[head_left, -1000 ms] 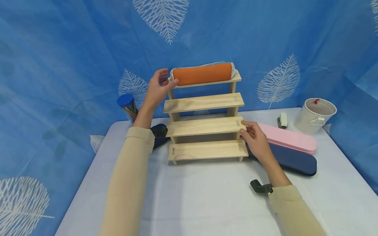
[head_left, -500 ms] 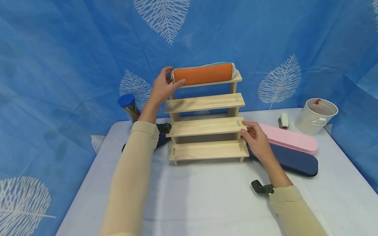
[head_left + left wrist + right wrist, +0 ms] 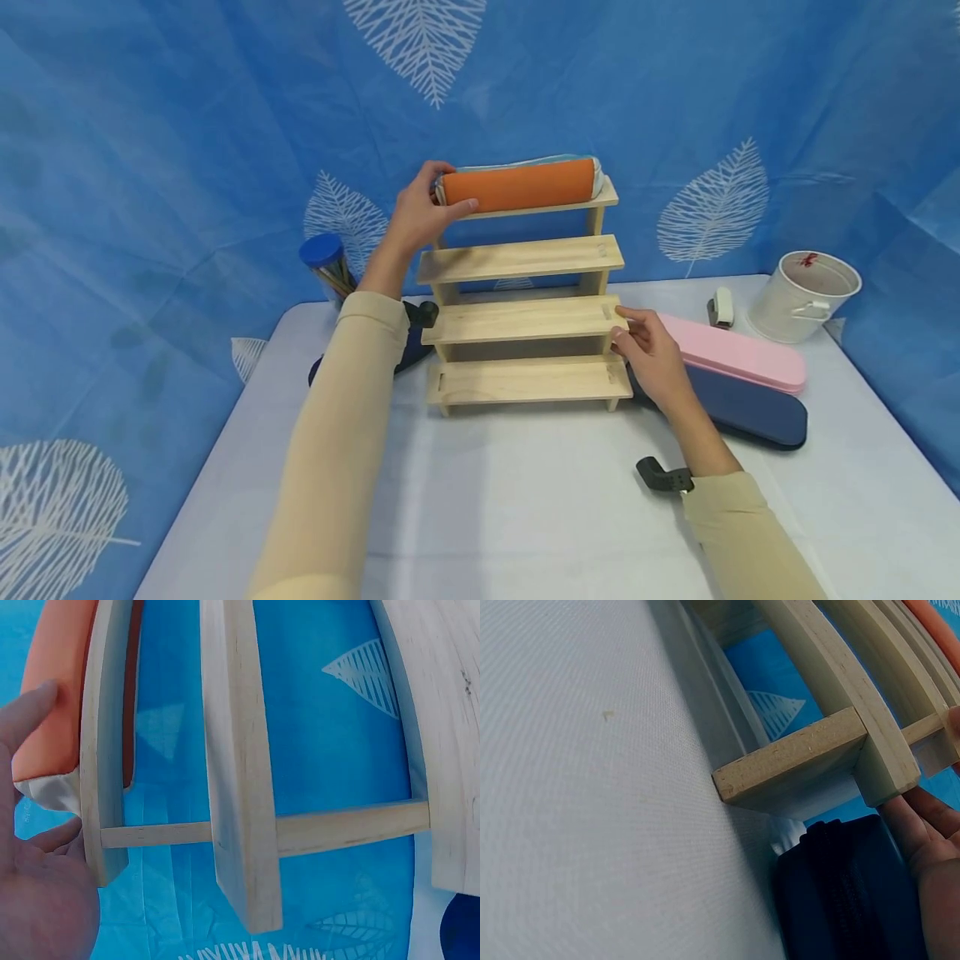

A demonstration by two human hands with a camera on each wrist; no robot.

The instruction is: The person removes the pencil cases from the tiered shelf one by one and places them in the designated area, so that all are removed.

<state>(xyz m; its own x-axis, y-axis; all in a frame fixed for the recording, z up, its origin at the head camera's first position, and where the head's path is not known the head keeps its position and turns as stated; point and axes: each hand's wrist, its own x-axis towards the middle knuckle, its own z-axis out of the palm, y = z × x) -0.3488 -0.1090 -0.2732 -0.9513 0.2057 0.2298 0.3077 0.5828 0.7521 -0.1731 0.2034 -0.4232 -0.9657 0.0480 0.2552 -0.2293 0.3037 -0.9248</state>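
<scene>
A wooden four-tier shelf [image 3: 525, 321] stands on the white table against the blue cloth. On its top tier lies an orange pencil case [image 3: 525, 185] with whitish ends. My left hand [image 3: 417, 212] grips the case's left end, thumb on the orange front and the other fingers round the end and back, mostly hidden. The left wrist view shows the thumb pressed on the orange case [image 3: 60, 735] beside the top board. At the shelf's right side, my right hand [image 3: 651, 354] pinches the end of the second board from the bottom.
Right of the shelf lie a pink case [image 3: 738, 354] and a dark blue case [image 3: 742, 406]. Behind them stand a white stapler [image 3: 722, 307] and a white bucket [image 3: 802, 296]. On the left are a blue-lidded tube of pencils [image 3: 326, 258] and another dark case [image 3: 412, 350].
My left hand has moved right and slightly up, from beside the orange pencil case's left end to holding it. The right hand keeps its place on the shelf.
</scene>
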